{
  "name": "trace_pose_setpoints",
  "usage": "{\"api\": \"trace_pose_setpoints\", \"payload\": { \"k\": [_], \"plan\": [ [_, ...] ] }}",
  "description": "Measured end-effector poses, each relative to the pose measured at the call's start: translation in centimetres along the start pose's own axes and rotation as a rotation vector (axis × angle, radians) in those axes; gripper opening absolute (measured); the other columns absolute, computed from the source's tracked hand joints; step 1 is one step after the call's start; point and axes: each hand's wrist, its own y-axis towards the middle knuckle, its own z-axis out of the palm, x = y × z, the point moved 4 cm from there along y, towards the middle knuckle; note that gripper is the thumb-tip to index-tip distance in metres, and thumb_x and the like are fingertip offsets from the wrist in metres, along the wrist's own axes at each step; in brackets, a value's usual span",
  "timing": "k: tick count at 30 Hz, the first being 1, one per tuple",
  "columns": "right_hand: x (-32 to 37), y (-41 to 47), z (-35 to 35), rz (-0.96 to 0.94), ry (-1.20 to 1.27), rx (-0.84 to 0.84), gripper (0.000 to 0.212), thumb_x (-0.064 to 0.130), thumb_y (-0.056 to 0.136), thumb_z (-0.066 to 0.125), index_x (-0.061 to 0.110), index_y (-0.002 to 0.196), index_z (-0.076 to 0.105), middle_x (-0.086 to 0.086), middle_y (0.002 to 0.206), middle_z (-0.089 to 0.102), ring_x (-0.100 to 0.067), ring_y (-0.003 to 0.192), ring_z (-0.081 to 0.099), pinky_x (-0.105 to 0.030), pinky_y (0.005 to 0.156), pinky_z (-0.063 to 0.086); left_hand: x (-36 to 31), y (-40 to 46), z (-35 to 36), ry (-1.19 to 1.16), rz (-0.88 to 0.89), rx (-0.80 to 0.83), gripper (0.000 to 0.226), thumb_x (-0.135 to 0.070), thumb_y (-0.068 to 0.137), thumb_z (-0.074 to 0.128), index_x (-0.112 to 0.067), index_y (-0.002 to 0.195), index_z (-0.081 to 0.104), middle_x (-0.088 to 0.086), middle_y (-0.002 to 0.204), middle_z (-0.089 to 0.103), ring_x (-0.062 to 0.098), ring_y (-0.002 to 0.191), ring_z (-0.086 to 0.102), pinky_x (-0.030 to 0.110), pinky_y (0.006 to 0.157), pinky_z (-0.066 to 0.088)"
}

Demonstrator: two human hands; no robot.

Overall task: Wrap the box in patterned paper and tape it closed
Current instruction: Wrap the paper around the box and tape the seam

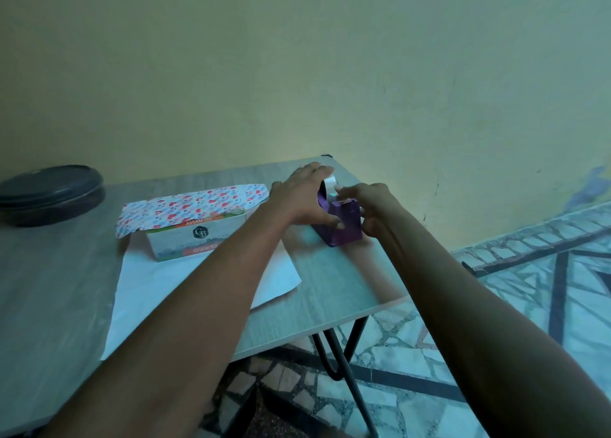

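Observation:
A white tea box (185, 239) stands on the wrapping paper (185, 289), which lies white side up. The paper's far edge, patterned with hearts (198, 203), is folded over the top of the box. To the right of the box sits a purple tape dispenser (344, 227) with a clear tape roll (329, 184). My left hand (297, 196) grips the dispenser, fingers over the roll and thumb on its near side. Beside the dispenser's front end, my right hand (373, 203) pinches the tape end with curled fingers.
The grey wooden table (330, 289) ends just right of the dispenser, and its front edge runs diagonally over black metal legs (344, 365). A stack of dark plates (49, 193) sits at the far left. A yellow wall stands behind, with patterned floor to the right.

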Motion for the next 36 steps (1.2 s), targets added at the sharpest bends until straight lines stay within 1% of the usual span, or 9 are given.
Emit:
{"api": "trace_pose_setpoints", "payload": {
  "k": [3,7,11,14,16,23,26,31,36],
  "plan": [
    [-0.2,-0.2,0.3,-0.041,0.048,-0.052,0.015,-0.009,0.081,0.075,0.001,0.073,0.067,-0.015,0.077,0.066,-0.023,0.062,0.062,-0.029,0.056,0.051,-0.3,0.1,-0.1,0.016,-0.016,0.007,0.124,-0.07,0.057,0.085,-0.037,0.158,0.022,-0.011,0.168,0.016,0.016,0.154,0.023,0.059,0.114,0.034],
    [0.7,-0.6,0.4,-0.111,0.287,-0.013,0.006,-0.005,0.085,0.075,0.0,0.082,0.074,-0.006,0.084,0.072,-0.014,0.076,0.064,-0.035,0.074,0.055,-0.6,0.2,-0.2,0.008,-0.04,0.042,0.128,-0.07,0.051,0.087,-0.036,0.156,0.023,-0.011,0.166,0.019,0.021,0.148,0.034,0.059,0.11,0.039],
    [-0.3,-1.4,0.4,-0.137,0.291,-0.022,0.017,-0.011,0.081,0.065,0.0,0.068,0.068,-0.005,0.064,0.068,-0.017,0.053,0.063,-0.03,0.06,0.048,-1.0,-0.2,-0.5,-0.007,-0.077,0.071,0.138,-0.065,0.055,0.09,-0.029,0.161,0.009,-0.011,0.169,0.009,0.026,0.148,0.037,0.057,0.111,0.04],
    [-2.2,-1.8,0.1,-0.233,0.223,-0.047,0.023,-0.008,0.073,0.063,0.005,0.056,0.054,-0.008,0.058,0.047,-0.021,0.057,0.044,-0.027,0.056,0.034,-1.3,-0.5,-0.4,0.002,-0.084,0.084,0.139,-0.064,0.059,0.089,-0.026,0.163,0.004,-0.01,0.171,0.0,0.029,0.149,0.036,0.054,0.111,0.04],
    [-3.2,-1.9,-0.2,-0.256,0.229,-0.05,0.027,-0.009,0.075,0.061,0.005,0.053,0.055,-0.007,0.056,0.047,-0.019,0.054,0.044,-0.024,0.054,0.033,-1.1,-0.6,-0.2,-0.019,-0.093,0.092,0.137,-0.064,0.06,0.089,-0.029,0.163,0.005,-0.008,0.171,-0.003,0.029,0.151,0.032,0.055,0.113,0.039],
    [-4.6,-1.5,-0.9,-0.255,0.246,-0.05,0.023,-0.005,0.08,0.067,0.003,0.059,0.064,-0.01,0.059,0.057,-0.021,0.059,0.053,-0.032,0.063,0.042,-0.8,-0.1,-0.2,-0.027,-0.162,0.121,0.148,-0.069,0.052,0.089,-0.019,0.162,0.002,0.008,0.162,0.033,0.033,0.144,0.041,0.051,0.109,0.043],
    [-5.2,-1.4,-0.8,-0.261,0.269,-0.05,0.016,0.0,0.083,0.07,0.0,0.067,0.071,-0.018,0.069,0.066,-0.026,0.067,0.063,-0.037,0.069,0.05,-0.9,-0.3,-0.3,-0.009,-0.192,0.117,0.138,-0.071,0.049,0.089,-0.013,0.155,0.021,0.01,0.15,0.047,0.034,0.134,0.05,0.048,0.103,0.047],
    [-5.9,-1.0,-0.7,-0.279,0.285,-0.076,0.013,0.005,0.085,0.074,0.002,0.073,0.077,-0.026,0.089,0.074,-0.033,0.08,0.072,-0.048,0.082,0.059,-0.7,-0.3,-0.1,-0.004,-0.166,0.128,0.115,-0.078,0.043,0.083,-0.032,0.14,0.043,0.0,0.142,0.054,0.029,0.128,0.052,0.044,0.1,0.047],
    [-6.4,-1.6,-1.6,-0.183,0.255,-0.224,0.019,-0.012,0.084,0.064,-0.004,0.093,0.078,-0.019,0.083,0.077,-0.033,0.082,0.077,-0.027,0.063,0.059,-0.2,-0.2,0.1,-0.028,-0.158,0.103,0.109,-0.081,0.042,0.08,-0.037,0.135,0.047,-0.001,0.139,0.057,0.028,0.125,0.055,0.041,0.097,0.048]
  ]
}}
